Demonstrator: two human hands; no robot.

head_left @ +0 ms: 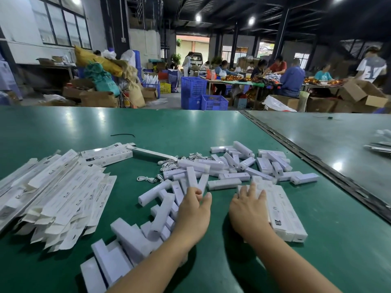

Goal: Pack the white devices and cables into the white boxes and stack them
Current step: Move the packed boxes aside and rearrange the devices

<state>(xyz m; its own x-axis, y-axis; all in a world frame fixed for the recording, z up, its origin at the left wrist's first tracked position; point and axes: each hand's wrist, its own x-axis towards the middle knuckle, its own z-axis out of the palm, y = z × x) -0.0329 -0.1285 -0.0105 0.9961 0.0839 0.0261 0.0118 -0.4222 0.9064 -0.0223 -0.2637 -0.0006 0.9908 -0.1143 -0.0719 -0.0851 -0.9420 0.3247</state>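
Table [211,127]: green, smooth, glossy under the lamps; carries all the stock; the background workshop is not part of the task.
Flat boxes [63,197]: large fanned pile of unfolded white cartons on the left of the table, overlapping, flaps loose; judged thin card, light, easily creased; best lifted by a long edge and squared open before loading.
Devices [224,183]: white oblong plastic bodies in a loose heap from the centre of the table to the near left edge, many lying across each other; judged rigid, light, smooth-skinned and so inclined to slide; best held across the narrow width near the middle, not by an end.
Closed boxes [283,214]: a few long white cartons lying side by side at near right, touching each other; judged stiff enough to stack once shut, corners likely to dent.
Right hand [247,210]: palm down on the near end of the closed boxes; fingers spread and straight, pressing, clasping nothing.
Left hand [193,214]: at the near side of the device heap; fingertips bent onto the devices, thumb out to the right; whether one device is actually gripped I cannot tell.
Cables [148,179]: small white coils beside the far left side of the heap, some tangled; soft, limp, very light; pick up by the coil, not a plug.
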